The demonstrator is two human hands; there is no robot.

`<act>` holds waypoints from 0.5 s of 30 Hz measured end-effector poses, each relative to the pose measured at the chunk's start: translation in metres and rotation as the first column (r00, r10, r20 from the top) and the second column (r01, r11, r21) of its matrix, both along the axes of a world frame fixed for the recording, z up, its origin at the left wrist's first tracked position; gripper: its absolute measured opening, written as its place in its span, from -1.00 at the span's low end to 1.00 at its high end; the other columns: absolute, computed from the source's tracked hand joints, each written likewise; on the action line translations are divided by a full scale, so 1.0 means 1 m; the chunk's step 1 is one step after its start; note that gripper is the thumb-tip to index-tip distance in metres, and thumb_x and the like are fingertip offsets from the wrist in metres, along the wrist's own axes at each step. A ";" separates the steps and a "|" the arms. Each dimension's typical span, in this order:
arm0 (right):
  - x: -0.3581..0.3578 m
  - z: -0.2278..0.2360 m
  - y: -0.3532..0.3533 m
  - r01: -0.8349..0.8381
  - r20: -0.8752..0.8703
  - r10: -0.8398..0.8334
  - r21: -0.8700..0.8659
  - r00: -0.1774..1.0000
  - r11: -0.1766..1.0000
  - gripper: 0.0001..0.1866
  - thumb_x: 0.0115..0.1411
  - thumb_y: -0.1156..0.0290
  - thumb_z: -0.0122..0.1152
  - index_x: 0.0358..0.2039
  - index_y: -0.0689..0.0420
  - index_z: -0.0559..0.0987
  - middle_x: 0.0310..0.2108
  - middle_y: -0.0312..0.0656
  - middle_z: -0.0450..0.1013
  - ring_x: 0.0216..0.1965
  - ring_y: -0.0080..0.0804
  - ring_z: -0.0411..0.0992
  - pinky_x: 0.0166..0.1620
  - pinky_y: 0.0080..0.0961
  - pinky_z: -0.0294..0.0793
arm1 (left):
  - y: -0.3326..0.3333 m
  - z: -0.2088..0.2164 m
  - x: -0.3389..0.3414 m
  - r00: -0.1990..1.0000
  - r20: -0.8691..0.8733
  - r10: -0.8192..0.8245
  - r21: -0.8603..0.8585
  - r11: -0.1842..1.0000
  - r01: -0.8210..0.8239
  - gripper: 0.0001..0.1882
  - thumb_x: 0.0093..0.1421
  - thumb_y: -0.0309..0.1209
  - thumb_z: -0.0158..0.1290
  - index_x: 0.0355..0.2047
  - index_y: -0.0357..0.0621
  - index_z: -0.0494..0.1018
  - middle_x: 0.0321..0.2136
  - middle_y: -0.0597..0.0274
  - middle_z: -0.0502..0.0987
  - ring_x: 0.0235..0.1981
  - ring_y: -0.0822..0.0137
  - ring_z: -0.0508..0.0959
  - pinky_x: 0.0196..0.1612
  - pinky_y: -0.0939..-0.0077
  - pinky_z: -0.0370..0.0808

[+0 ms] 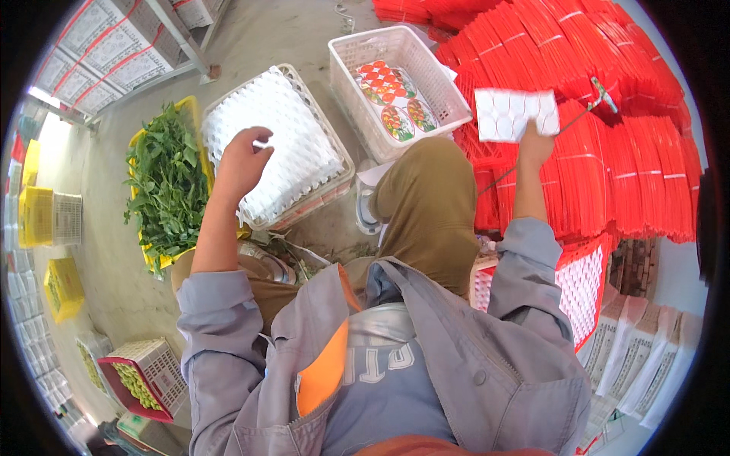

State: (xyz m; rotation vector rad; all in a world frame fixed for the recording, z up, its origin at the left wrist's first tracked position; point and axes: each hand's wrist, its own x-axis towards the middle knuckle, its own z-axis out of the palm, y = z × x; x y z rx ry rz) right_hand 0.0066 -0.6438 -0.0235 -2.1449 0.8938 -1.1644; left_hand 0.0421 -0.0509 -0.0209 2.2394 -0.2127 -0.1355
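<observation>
My right hand [538, 144] grips the lower right corner of a white sticker sheet [508, 115] marked with rounded outlines, holding it up in front of the red bundles. My left hand [242, 161] hovers over a tall stack of white bumpy trays or liners [285, 129], its fingers bent and a gap showing between thumb and forefinger; I make out nothing held there. The stack fills a pale plastic crate [346, 178]. Beside it, a white slatted basket [458, 120] holds sheets with red and green round stickers [397, 121].
Leafy green stems [169, 178] fill a yellow crate [201, 129] at the left. Tied bundles of red mesh-like material [585, 175] are piled on the right. A metal rack [182, 38] with printed cartons stands at the far left. Further crates [148, 372] sit at the lower left.
</observation>
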 end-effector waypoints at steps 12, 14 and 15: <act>0.014 -0.205 -0.019 -0.075 -0.536 -0.038 -0.187 0.843 0.980 -0.39 0.07 0.30 0.30 0.08 0.40 0.47 0.06 0.25 0.49 0.07 0.21 0.48 0.16 -0.08 0.48 | 0.076 -0.069 -0.016 0.949 -0.313 -0.033 0.485 0.854 0.189 -0.17 0.10 -0.20 0.34 0.36 -0.01 0.29 0.32 -0.18 0.31 0.29 -0.15 0.38 0.30 0.11 0.39; 0.040 -0.186 -0.005 -0.427 -0.503 0.323 -0.102 0.801 0.899 -0.55 0.08 0.34 0.27 -0.02 0.29 0.61 -0.06 0.16 0.57 0.02 0.13 0.51 0.13 -0.08 0.49 | 0.061 -0.092 -0.025 0.961 -0.269 -0.065 0.467 0.864 0.189 -0.10 0.09 -0.18 0.36 0.41 0.06 0.22 0.39 -0.21 0.19 0.35 -0.19 0.30 0.34 0.11 0.35; 0.062 -0.182 0.002 -0.538 -0.554 0.458 0.022 0.695 0.843 -0.62 0.10 0.33 0.26 -0.11 0.27 0.67 -0.15 0.16 0.60 -0.02 0.12 0.54 0.10 -0.10 0.50 | 0.056 -0.099 -0.026 0.954 -0.284 -0.094 0.467 0.856 0.223 -0.03 0.06 -0.17 0.39 0.45 0.14 0.15 0.43 -0.24 0.09 0.38 -0.23 0.23 0.37 0.08 0.31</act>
